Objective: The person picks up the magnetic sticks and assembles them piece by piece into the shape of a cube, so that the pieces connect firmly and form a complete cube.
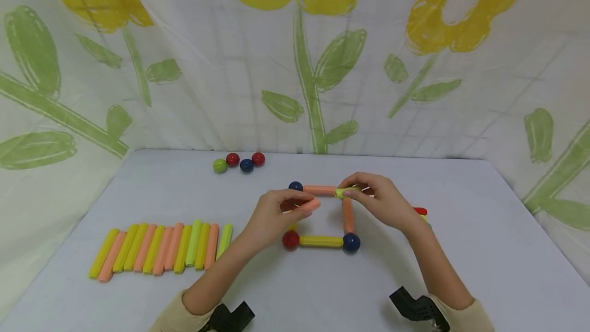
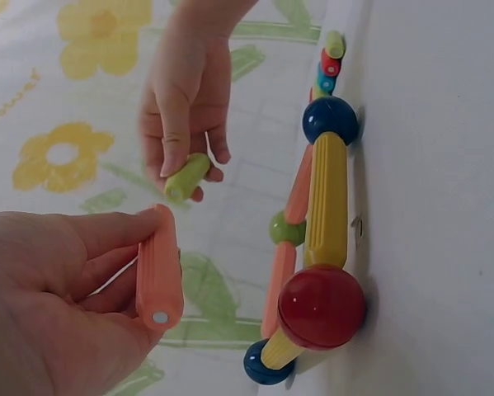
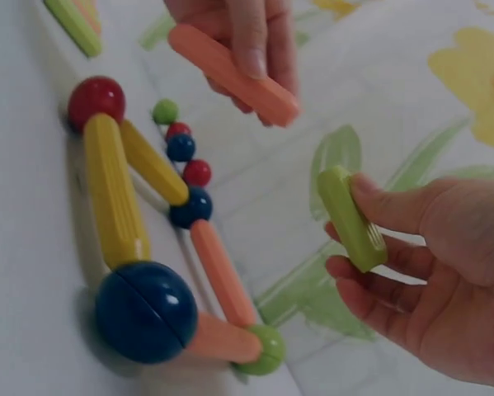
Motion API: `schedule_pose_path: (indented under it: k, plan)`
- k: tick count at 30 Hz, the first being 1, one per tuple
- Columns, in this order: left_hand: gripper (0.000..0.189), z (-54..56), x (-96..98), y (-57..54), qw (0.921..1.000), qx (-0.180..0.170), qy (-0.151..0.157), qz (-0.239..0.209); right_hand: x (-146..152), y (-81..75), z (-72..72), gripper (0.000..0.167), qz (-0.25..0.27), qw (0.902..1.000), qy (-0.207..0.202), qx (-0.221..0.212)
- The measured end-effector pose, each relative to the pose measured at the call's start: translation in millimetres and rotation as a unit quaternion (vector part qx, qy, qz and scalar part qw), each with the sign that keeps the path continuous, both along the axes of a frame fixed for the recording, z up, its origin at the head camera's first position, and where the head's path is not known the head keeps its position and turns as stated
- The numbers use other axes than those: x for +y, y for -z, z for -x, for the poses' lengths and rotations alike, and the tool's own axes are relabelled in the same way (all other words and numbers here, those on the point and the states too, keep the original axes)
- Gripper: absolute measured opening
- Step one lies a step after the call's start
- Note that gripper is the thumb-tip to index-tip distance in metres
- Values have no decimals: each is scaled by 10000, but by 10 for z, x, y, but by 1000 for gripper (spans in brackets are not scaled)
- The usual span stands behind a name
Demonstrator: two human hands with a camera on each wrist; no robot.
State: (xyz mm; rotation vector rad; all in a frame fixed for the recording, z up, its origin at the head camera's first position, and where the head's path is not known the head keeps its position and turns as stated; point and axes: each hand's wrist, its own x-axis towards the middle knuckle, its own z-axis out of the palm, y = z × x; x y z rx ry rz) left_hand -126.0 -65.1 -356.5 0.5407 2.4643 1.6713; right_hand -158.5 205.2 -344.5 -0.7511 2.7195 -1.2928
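Observation:
My left hand (image 1: 269, 219) pinches an orange magnetic stick (image 2: 159, 268) between thumb and fingers, raised above the table. A metal dot shows in the stick's end. Opposite it, my right hand (image 1: 382, 201) holds a light green magnetic stick (image 3: 351, 219) at its fingertips, also off the table. Below both hands lies a square of sticks and balls. Its front has a red ball (image 1: 291, 240), a yellow stick (image 1: 321, 241) and a navy ball (image 1: 352, 242). Orange sticks meet at the back-right green ball (image 3: 263, 350), mostly hidden by my right hand in the head view.
A row of yellow, orange and green sticks (image 1: 175, 247) lies to the left on the white table (image 1: 484, 250). Several loose balls (image 1: 246, 165) sit near the back edge. Behind my right wrist, a red-ended piece (image 1: 420, 211) is partly hidden. A flowered curtain (image 1: 207, 91) hangs behind.

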Motion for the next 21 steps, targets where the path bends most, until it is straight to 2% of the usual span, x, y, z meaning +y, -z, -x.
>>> schedule_pose_path:
  k: [5, 10, 14, 18, 21]
  plan:
    - [26, -11, 10, 5, 9993, 187, 309, -137, -123, 32, -52, 14, -15, 9996, -249, -126]
    - [24, -13, 29, 12, 9990, 188, 373, -143, -187, 27, -89, 14, 27, 9990, -399, -205]
    - [25, -12, 42, 32, 9990, 36, 393, -194, -195, 21, -96, 12, 211, 9987, -376, -284]
    - [27, -2, 63, 72, 9988, -236, 412, -149, -200, 34, -87, 16, 662, 9958, -325, -539]
    - [29, 8, 73, 108, 9989, -306, 350, -37, -216, 46, -77, 20, 985, 9926, -294, -652]
